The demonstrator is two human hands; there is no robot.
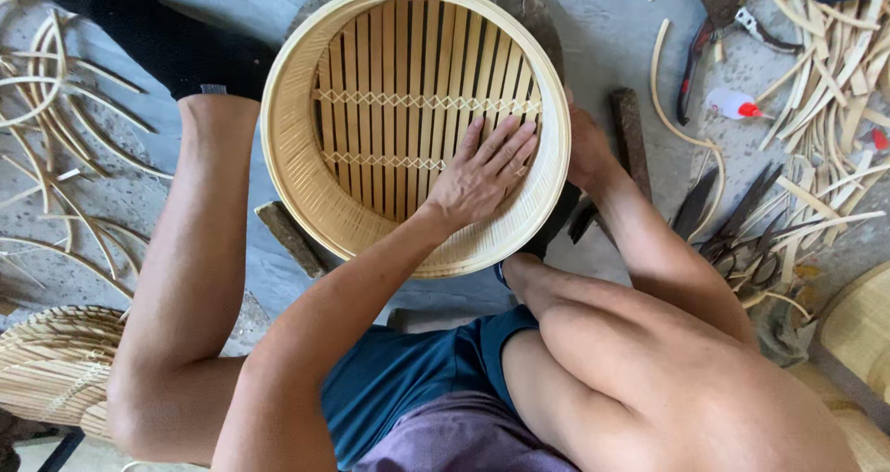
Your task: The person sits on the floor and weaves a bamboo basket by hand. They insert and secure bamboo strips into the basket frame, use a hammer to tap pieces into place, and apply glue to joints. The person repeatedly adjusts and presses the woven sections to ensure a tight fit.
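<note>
A round bamboo steamer basket point(297, 171) is tipped toward me, its slatted floor facing the camera. It rests on a dark wooden block point(289, 238) between my legs. My left hand point(482, 173) lies flat inside it, fingers spread on the slats near the right wall. My right hand point(588, 149) clasps the outside of the right wall. The rim hides most of its fingers.
Thin curved bamboo strips point(56, 110) lie on the concrete at left, and a woven bamboo lid point(56, 365) sits at lower left. On the right are red-handled pliers point(697, 50), a small white bottle with a red tip point(734, 105), dark blades and scissors point(742, 236) and a pile of bamboo strips point(834, 64).
</note>
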